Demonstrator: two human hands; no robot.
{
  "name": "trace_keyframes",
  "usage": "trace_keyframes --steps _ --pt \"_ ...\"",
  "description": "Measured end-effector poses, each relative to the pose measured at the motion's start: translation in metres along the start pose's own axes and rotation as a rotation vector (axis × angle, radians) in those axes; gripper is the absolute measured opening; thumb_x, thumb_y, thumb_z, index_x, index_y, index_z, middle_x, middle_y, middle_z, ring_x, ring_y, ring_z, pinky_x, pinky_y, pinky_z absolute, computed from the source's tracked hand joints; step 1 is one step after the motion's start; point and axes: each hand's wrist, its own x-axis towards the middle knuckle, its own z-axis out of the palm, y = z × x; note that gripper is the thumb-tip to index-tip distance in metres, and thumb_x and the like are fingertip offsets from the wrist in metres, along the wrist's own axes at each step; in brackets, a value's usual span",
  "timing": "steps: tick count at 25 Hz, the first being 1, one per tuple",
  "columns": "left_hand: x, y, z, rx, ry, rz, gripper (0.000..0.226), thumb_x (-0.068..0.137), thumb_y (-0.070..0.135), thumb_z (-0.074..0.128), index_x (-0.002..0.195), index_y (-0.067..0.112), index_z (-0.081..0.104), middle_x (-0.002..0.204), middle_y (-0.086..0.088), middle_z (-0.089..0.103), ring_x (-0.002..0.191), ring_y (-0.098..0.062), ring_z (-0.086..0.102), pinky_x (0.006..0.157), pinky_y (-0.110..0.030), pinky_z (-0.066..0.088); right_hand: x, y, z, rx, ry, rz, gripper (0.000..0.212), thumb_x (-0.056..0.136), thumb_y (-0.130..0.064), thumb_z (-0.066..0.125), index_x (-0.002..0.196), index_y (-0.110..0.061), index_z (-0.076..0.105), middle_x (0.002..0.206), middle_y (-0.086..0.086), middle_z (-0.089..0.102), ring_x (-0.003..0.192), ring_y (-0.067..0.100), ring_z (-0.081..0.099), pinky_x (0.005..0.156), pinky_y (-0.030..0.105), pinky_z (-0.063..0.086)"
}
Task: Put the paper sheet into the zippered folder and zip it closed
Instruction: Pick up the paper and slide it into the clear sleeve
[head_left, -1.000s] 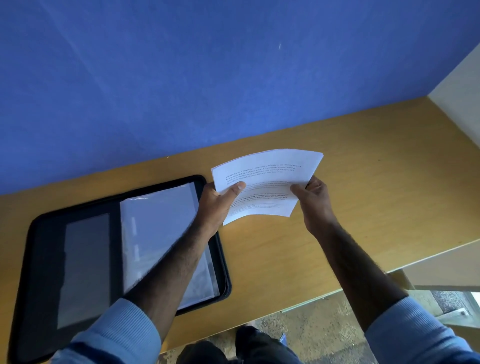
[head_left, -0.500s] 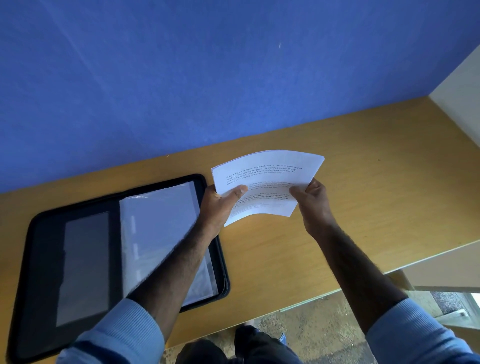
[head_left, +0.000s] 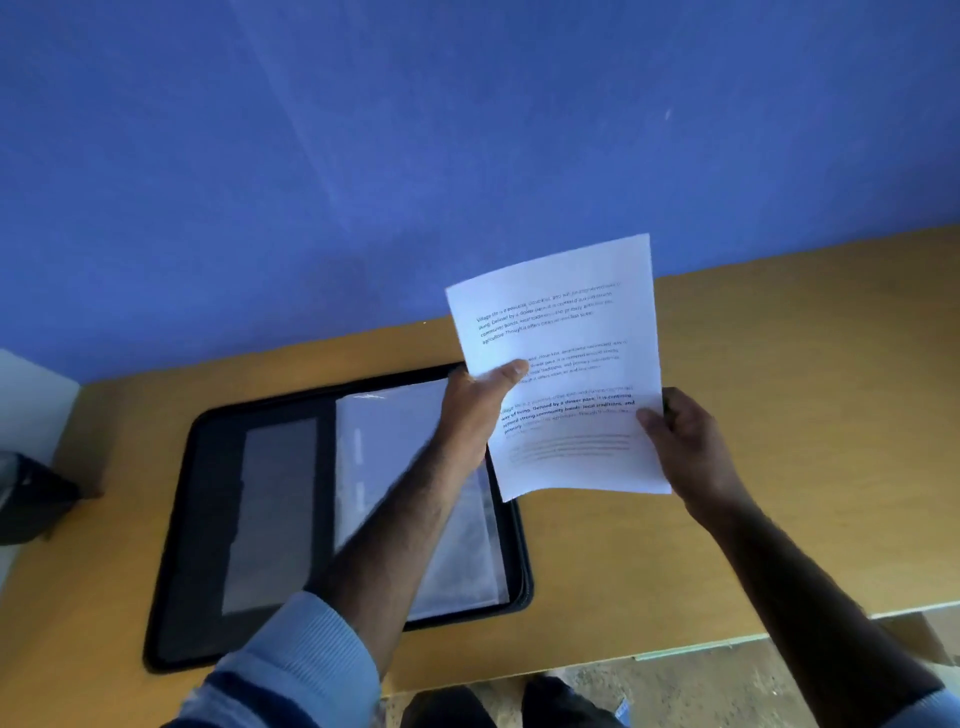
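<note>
A white paper sheet (head_left: 566, 332) with printed text is held up in the air above the wooden desk (head_left: 779, 415), its long side nearly upright. My left hand (head_left: 475, 410) pinches its left edge with the thumb on the printed face. My right hand (head_left: 685, 447) pinches its lower right edge. A black zippered folder (head_left: 208, 519) lies open flat on the desk to the left of the sheet. Clear plastic sleeves (head_left: 384, 457) fill its right half and a grey pocket (head_left: 275, 514) sits on its left half. My left forearm crosses over the sleeves.
A blue wall (head_left: 415, 156) stands directly behind the desk. A dark object (head_left: 31, 499) sits at the desk's far left beside a white surface. The desk's front edge runs just below the folder, with the floor (head_left: 675, 691) and a dark shoe beneath it.
The sheet has been raised and turned from a curved, wide hold to a tall upright one. The camera view has shifted left, so the folder sits nearer the frame's middle.
</note>
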Motion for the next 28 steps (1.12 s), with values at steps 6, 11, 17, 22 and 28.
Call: trace_keyframes --steps 6,11,17,22,28 --pt "0.026 -0.008 -0.08 0.308 0.095 0.022 0.027 0.103 0.042 0.054 0.104 0.025 0.075 0.118 0.008 0.075 0.118 -0.011 0.068 0.101 -0.03 0.053 0.006 0.001 0.048 0.006 -0.029 0.043 0.01 0.093 -0.012 0.055 0.092 -0.011 0.064 0.087 0.004 0.072 0.073 0.015 0.06 0.067 0.034 0.049" --pt "0.065 -0.036 -0.18 1.309 0.065 0.097 0.043 0.1 0.026 0.058 0.138 0.006 0.058 0.145 -0.013 0.057 0.137 -0.031 0.05 0.115 -0.041 0.037 0.011 0.013 0.057 -0.039 0.042 0.078 0.013 0.087 -0.019 0.056 0.09 -0.009 0.063 0.086 0.01 0.069 0.075 0.018 0.055 0.07 0.036 0.045" --pt "0.077 -0.053 -0.211 1.533 0.063 0.105 0.057 0.097 0.038 0.056 0.148 0.017 0.044 0.155 -0.009 0.045 0.142 -0.032 0.041 0.121 -0.051 0.022 0.009 0.023 0.053 -0.126 0.057 0.092 0.016 0.09 -0.02 0.056 0.095 -0.006 0.063 0.096 0.027 0.069 0.077 0.018 0.054 0.072 0.036 0.041" --pt "0.06 -0.062 -0.212 1.452 0.128 0.14 0.055 0.095 0.042 0.06 0.141 0.015 0.051 0.146 -0.01 0.052 0.136 -0.034 0.046 0.122 -0.053 0.02 0.012 0.022 0.064 -0.136 0.063 0.1 0.017 0.091 -0.019 0.056 0.094 -0.004 0.061 0.085 0.017 0.067 0.076 0.016 0.052 0.07 0.034 0.04" --pt "0.048 -0.066 -0.223 1.437 0.137 0.264 0.043 0.088 0.04 0.071 0.121 0.014 0.064 0.125 -0.011 0.059 0.118 -0.036 0.055 0.116 -0.049 0.029 0.017 0.012 0.076 -0.142 0.06 0.067 0.01 0.097 -0.009 0.055 0.094 -0.002 0.062 0.084 0.011 0.065 0.074 0.017 0.051 0.066 0.032 0.038"
